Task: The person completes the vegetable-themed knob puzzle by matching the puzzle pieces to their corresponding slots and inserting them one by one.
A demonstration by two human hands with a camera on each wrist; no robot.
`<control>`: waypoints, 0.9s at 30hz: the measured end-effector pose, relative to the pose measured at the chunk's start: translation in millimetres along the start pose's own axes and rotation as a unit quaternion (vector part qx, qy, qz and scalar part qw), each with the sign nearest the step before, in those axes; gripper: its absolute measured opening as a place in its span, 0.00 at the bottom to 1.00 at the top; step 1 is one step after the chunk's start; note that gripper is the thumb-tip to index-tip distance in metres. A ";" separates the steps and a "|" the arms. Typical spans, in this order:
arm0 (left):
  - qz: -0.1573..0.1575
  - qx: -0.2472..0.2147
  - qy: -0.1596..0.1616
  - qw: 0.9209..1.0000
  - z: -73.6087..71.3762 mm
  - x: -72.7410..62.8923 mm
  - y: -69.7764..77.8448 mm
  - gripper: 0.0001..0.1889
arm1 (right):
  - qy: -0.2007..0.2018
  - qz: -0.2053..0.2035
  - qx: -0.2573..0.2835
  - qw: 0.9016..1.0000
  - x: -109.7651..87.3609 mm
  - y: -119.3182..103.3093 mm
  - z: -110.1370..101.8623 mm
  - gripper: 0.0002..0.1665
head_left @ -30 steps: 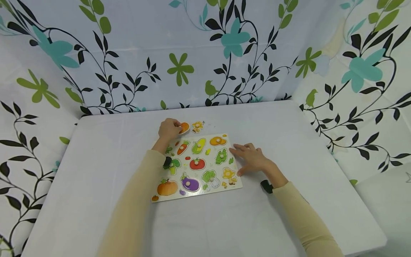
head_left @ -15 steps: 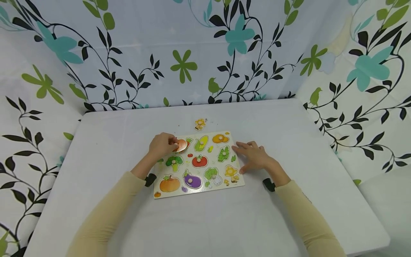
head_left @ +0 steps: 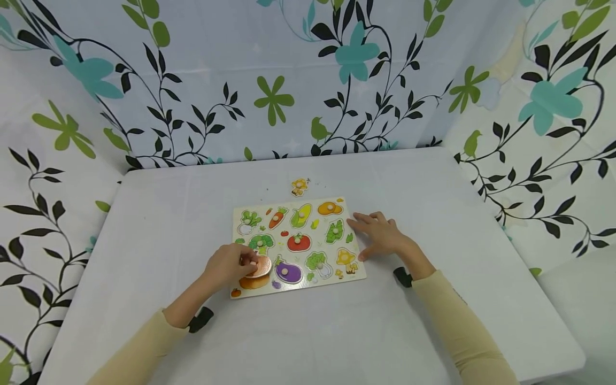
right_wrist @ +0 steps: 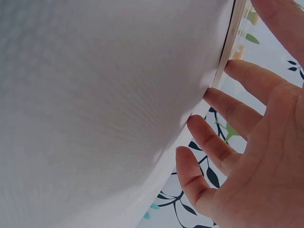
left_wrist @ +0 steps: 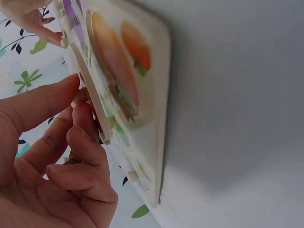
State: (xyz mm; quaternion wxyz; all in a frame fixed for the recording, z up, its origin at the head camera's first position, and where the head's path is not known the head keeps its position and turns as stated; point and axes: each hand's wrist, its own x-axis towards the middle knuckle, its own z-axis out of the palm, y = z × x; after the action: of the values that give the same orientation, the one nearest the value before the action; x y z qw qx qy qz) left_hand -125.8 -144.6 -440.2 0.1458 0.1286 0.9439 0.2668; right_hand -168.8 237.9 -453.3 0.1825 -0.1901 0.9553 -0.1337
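A pegged vegetable puzzle board [head_left: 260, 208] lies on the white table. Between thumb and fingertips, my left hand [head_left: 226, 267] pinches the small knob of an orange pumpkin puzzle piece [head_left: 262, 265]. That piece is tilted over the pumpkin picture [head_left: 254, 283] at the board's near left corner, covering its upper part. In the left wrist view, the piece [left_wrist: 90, 90] appears edge-on, a little above the board. My right hand [head_left: 382, 235] has its fingers spread, and its fingertips touch the board's right edge.
A yellow mushroom puzzle piece [head_left: 299, 186] lies behind the board. On the board sit other knobbed pieces, among them a tomato [head_left: 299, 243] and an eggplant [head_left: 289, 274]. A leaf-patterned curtain [head_left: 274, 123] hangs beyond the table's back edge.
My left hand has brought the pumpkin piece from behind the board, across its upper left, to the near left corner. The right hand has stayed at the right edge.
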 end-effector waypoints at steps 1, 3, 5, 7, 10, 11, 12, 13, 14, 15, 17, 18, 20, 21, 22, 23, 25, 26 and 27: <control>-0.001 0.001 -0.005 1.000 1.2 -3.3 -0.6 0.04 | 0.000 0.001 -0.001 1.000 -0.2 -0.5 -0.4 0.60; -0.001 0.003 -0.012 1.000 3.2 -9.6 -1.6 0.05 | 0.000 0.002 -0.001 1.000 -0.4 -1.2 -0.9 0.60; -0.003 0.003 -0.015 1.000 5.4 -13.5 -2.9 0.06 | -0.002 0.003 -0.003 1.000 -0.2 -1.6 -1.1 0.60; -0.007 0.002 -0.015 1.000 7.7 -15.3 -3.6 0.06 | -0.003 0.005 -0.002 1.000 -0.4 -2.3 -1.8 0.59; -0.009 0.003 -0.015 1.000 10.9 -15.5 -3.4 0.06 | -0.005 0.007 -0.003 1.000 -0.7 -2.9 -2.5 0.59; -0.011 0.002 -0.015 1.000 11.9 -15.2 -3.4 0.05 | -0.005 0.007 -0.003 1.000 -0.7 -2.9 -2.4 0.59; -0.011 0.002 -0.015 1.000 12.8 -15.1 -3.4 0.05 | -0.005 0.006 -0.002 1.000 -0.6 -2.9 -2.1 0.59; -0.011 0.002 -0.016 1.000 13.4 -14.9 -3.2 0.05 | -0.004 0.006 -0.001 1.000 -0.7 -2.8 -2.2 0.59; -0.011 0.002 -0.016 1.000 14.0 -14.8 -3.3 0.06 | -0.004 0.007 -0.001 1.000 -0.8 -2.8 -2.3 0.59; -0.011 0.001 -0.016 1.000 14.5 -14.7 -3.5 0.06 | -0.004 0.007 0.000 1.000 -0.8 -2.7 -2.2 0.59; -0.008 0.002 -0.014 1.000 14.8 -14.5 -4.0 0.07 | -0.002 0.008 0.002 1.000 -0.7 -2.2 -1.6 0.59; -0.006 0.004 -0.014 1.000 14.6 -14.7 -4.1 0.06 | -0.002 0.009 0.003 1.000 -0.8 -2.0 -1.4 0.59; -0.005 0.010 -0.021 1.000 12.4 -15.1 -3.5 0.05 | -0.003 0.010 0.006 1.000 -0.7 -1.6 -0.9 0.59; -0.006 0.016 -0.027 0.999 10.1 -15.1 -2.7 0.04 | -0.003 0.010 0.008 1.000 -0.5 -1.3 -0.2 0.59; -0.008 0.024 -0.032 0.999 7.1 -14.8 -1.3 0.03 | -0.004 0.009 0.009 1.000 -0.2 -1.0 0.4 0.59; -0.010 0.032 -0.037 0.999 3.2 -13.7 0.7 0.06 | -0.004 0.008 0.008 1.000 -0.1 -0.9 0.8 0.59; -0.012 0.043 -0.041 0.998 -7.6 -9.3 6.3 0.13 | -0.003 0.006 0.006 1.000 0.0 -1.2 0.7 0.59; -0.011 0.047 -0.038 0.998 -13.4 -5.3 9.5 0.16 | -0.002 0.006 0.005 1.000 0.1 -1.3 0.6 0.59; -0.007 0.047 -0.030 0.998 -19.8 -0.2 13.3 0.19 | -0.001 0.005 0.004 1.000 0.1 -1.5 0.3 0.59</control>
State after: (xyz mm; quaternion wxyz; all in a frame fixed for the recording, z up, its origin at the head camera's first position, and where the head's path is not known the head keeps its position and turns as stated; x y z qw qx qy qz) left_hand -130.3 -143.0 -416.8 0.1702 0.1364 0.9514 0.2174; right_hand -168.3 236.5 -453.1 0.1851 -0.1845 0.9556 -0.1364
